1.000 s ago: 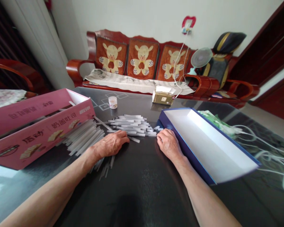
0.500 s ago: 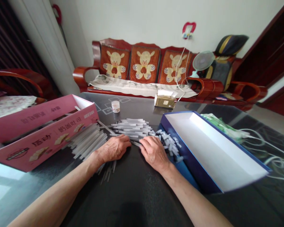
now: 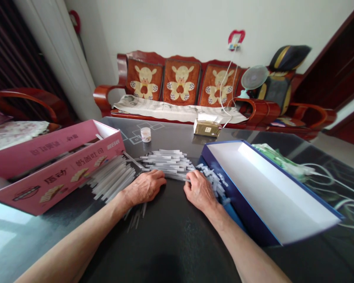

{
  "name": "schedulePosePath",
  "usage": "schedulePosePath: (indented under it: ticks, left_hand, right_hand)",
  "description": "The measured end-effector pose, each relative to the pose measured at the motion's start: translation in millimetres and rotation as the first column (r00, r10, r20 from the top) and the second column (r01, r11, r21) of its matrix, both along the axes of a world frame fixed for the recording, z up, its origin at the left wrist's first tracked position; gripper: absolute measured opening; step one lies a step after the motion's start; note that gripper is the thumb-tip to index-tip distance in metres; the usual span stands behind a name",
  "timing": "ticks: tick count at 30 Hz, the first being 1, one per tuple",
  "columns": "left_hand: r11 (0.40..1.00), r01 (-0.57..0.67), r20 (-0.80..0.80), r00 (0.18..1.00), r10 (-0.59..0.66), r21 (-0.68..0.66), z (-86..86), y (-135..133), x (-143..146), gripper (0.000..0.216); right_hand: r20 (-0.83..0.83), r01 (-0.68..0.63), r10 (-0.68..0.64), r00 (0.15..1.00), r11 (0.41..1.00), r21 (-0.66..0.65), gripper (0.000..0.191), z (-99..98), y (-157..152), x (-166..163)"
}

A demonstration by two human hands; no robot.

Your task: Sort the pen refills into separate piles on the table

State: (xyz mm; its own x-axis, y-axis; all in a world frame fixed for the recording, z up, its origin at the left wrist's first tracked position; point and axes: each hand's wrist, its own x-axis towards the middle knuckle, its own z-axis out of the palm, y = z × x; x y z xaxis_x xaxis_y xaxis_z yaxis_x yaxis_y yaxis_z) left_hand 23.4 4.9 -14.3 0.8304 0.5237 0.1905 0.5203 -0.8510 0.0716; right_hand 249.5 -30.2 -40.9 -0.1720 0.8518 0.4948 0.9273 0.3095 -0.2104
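My left hand (image 3: 147,186) rests low over the black table with its fingers curled together at the near left edge of a pile of thin whitish tubes (image 3: 166,160). What its fingertips hold, if anything, is hidden. My right hand (image 3: 199,191) is closed, thumb and fingers pinched at the right end of a thin tube (image 3: 179,177) at the pile's near edge. Beside my left forearm lies a bundle of longer translucent tubes (image 3: 113,179). Short translucent pieces (image 3: 214,179) are heaped just beyond my right hand, against the blue box.
A pink printed box (image 3: 73,169) stands at the left, an open blue box (image 3: 247,210) with white inside at the right. Further back are a small white cup (image 3: 145,135) and a tissue box (image 3: 206,128). A green-and-white bag (image 3: 283,159) and white cables (image 3: 321,173) lie far right.
My right hand has shifted to the right, widening the gap between my hands. My left hand has barely moved. The whole view has shifted slightly.
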Motion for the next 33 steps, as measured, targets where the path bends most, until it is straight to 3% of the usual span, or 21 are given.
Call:
schedulePosePath:
  ticks: [3,8,12,16,22,24,29,33]
  left_hand:
    - [1.000,-0.023,0.024,0.999,0.023,0.009,1.5,-0.7,1.6,0.026]
    - [1.000,-0.024,0.044,0.999,0.024,0.004,0.9,-1.3,1.9,0.026]
    - [1.000,-0.023,0.037,0.999,0.023,-0.009,-0.7,-2.5,3.8,0.024]
    - [1.000,-0.028,0.070,0.997,0.028,0.005,-0.4,-3.8,8.4,0.023]
    - [0.999,-0.039,0.111,0.993,0.035,0.034,-0.6,-3.6,10.0,0.027]
    - [0.999,-0.027,0.133,0.991,0.022,0.034,-2.2,-2.8,8.7,0.027]
    - [1.000,-0.007,0.158,0.987,0.004,0.021,-7.1,-1.0,6.8,0.029]
    - [1.000,-0.006,0.164,0.986,0.004,0.016,-9.1,-1.5,7.3,0.026]
  right_hand:
    - [-0.053,0.000,0.002,0.999,0.999,0.038,0.014,3.0,3.1,4.7]
    - [-0.216,-0.154,0.185,0.959,0.976,0.156,0.018,6.3,6.0,4.7]
    - [-0.344,-0.127,0.201,0.917,0.966,0.226,0.012,0.7,11.1,4.5]
    - [-0.366,-0.097,0.176,0.914,0.970,0.223,0.014,-5.3,14.7,0.9]
    - [-0.501,-0.036,0.097,0.860,0.991,0.130,0.013,-2.1,10.9,-7.5]
    - [-0.585,-0.033,0.060,0.809,0.998,0.058,0.012,-2.0,9.1,-12.8]
    - [-0.809,-0.147,-0.051,0.586,0.975,-0.168,0.011,-8.8,3.8,-31.4]
    - [-0.820,-0.179,-0.114,0.561,0.950,-0.255,0.010,-9.6,0.1,-37.9]
